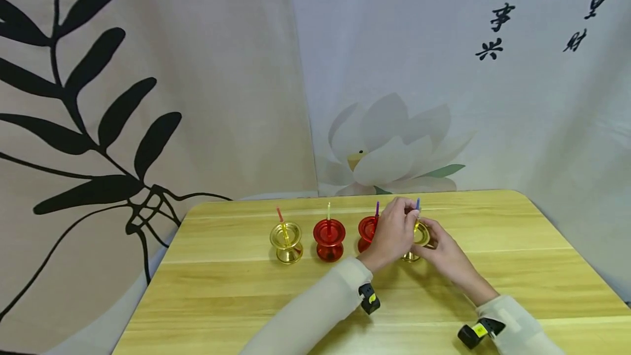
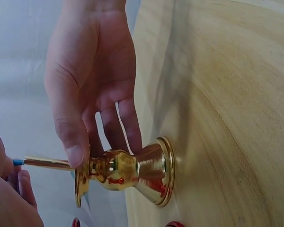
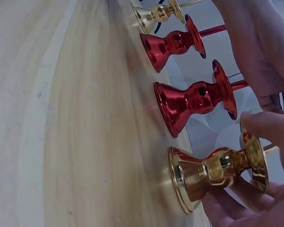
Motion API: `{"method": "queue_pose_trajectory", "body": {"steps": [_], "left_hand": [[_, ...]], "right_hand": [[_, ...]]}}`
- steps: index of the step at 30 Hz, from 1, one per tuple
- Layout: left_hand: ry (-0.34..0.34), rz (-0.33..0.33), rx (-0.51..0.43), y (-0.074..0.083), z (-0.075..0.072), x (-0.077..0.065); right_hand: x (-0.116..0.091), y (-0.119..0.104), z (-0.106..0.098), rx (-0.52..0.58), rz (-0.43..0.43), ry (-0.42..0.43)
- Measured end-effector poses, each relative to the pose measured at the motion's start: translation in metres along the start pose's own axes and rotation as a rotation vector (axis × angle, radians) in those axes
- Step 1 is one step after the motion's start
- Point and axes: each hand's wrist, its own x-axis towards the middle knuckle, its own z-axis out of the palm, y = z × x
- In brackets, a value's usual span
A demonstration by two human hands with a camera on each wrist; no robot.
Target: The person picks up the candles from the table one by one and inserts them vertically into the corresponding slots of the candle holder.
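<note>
At the right end of a row of candle holders stands a gold candle holder point(image 2: 149, 172) with a thin gold stem point(image 2: 47, 163) rising from its dish. My right hand point(image 1: 449, 251) grips this holder around its dish, thumb on the near side of the rim and fingers behind. Above it, my left hand point(image 1: 394, 229) pinches a thin blue candle point(image 1: 418, 204) at the top of the stem. Only the candle's lower end point(image 2: 18, 162) shows in the left wrist view; the left fingers hide the rest.
A red candle holder point(image 1: 367, 230) with a purple candle point(image 1: 377, 209) stands just left, partly behind my left hand. Farther left are another red holder point(image 1: 329, 240) with a pale candle point(image 1: 328, 211) and a gold holder point(image 1: 288, 245) with a red candle point(image 1: 279, 214). All stand on a wooden table point(image 1: 222, 289).
</note>
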Motion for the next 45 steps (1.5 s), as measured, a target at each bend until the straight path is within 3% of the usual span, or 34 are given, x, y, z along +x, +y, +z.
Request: {"method": "queue_pose_trajectory", "body": {"steps": [18,32,45], "left_hand": [[-0.030,0.009,0.018,-0.0021,0.0001,0.0018],[0.000,0.110,0.114,-0.0050,0.0019,0.0015],[0.013,0.111,0.081,-0.0073,0.0051,-0.0003]], "right_hand": [[0.0002,-0.0013,0.0012,-0.007,-0.004,0.004],[0.0004,-0.0014,-0.0002,-0.033,0.009,-0.002],[0.0000,0.0007,-0.0011,-0.012,-0.025,-0.005]]}}
